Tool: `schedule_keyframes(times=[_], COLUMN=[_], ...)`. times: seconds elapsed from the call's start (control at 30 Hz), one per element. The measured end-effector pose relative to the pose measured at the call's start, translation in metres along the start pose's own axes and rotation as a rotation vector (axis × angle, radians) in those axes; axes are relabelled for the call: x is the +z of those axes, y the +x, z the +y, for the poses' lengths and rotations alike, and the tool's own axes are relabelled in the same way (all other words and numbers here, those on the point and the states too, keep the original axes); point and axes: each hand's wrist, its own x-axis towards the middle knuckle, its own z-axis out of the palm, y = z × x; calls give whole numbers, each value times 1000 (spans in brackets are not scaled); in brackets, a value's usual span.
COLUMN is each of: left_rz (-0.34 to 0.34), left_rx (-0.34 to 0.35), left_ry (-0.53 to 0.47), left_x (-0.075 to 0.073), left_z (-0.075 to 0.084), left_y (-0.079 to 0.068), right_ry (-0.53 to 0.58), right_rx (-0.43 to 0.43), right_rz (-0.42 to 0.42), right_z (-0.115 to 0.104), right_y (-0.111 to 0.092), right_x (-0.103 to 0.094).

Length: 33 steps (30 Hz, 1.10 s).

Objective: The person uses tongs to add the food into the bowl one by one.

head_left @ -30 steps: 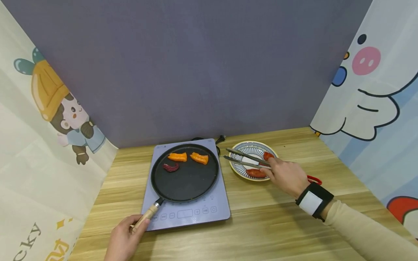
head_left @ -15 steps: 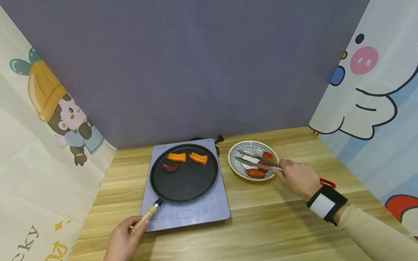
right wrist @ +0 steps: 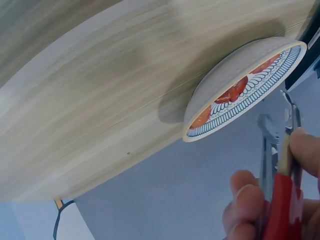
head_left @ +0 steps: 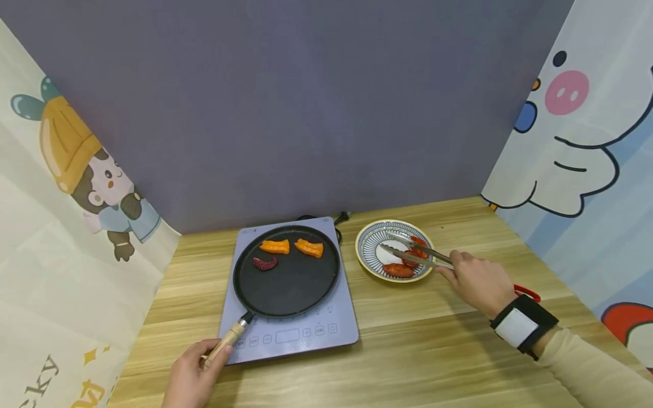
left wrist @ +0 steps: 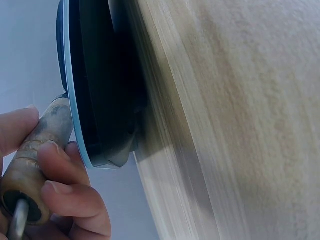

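My left hand (head_left: 194,374) grips the wooden handle (head_left: 229,338) of a round black frying pan (head_left: 288,292) on an induction cooker (head_left: 342,323). Fingers and thumb wrap that handle (left wrist: 42,135) in the left wrist view. Two orange food pieces (head_left: 309,247) and a dark red tentacle piece (head_left: 265,264) lie in the pan. With my right hand (head_left: 479,283) I hold metal tongs (head_left: 423,255) with red grips (right wrist: 284,207). The tongs' tips are apart, over a patterned dish (head_left: 363,258). Several reddish sausage-like pieces (head_left: 398,271) lie in it, one partly behind the tongs.
The cooker and dish stand side by side on a wood-grain table (head_left: 408,351). A black cable with a plug (head_left: 343,217) lies behind the cooker. A grey panel (head_left: 326,113) closes off the back, and printed curtains (head_left: 576,153) hang at both sides.
My right hand has drawn right and slightly toward me with the tongs. Their tips have shifted from the dish's left rim to over its middle. My left hand stays on the pan handle.
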Motion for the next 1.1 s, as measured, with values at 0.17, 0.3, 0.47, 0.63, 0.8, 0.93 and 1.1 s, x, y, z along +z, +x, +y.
schedule_keyframes(times=[0.17,0.3,0.47,0.63,0.8,0.93,1.1], left_rz=[-2,-2,-2,5,2,-1,5], left_rx=[2,-2,-12,1,-5,-13,-5], left_ry=[2,4,-1,-4,-4,-8,-7], left_x=[0,0,0,0,0,0,0], left_z=[0,0,0,0,0,1,2], left_y=[0,0,0,-1,0,0,-1], right_ry=[-26,-52,-62,-66,-72,-87,-103], right_rx=[15,30,37,57,80,83,66], right_rz=[20,29,28,20,18,17,21], right_z=[5,9,12,17,19,19,21], right_y=[-2,-4,-6,-9,-10,-10,-10], right_x=[0,0,1,2,0,-4,-5])
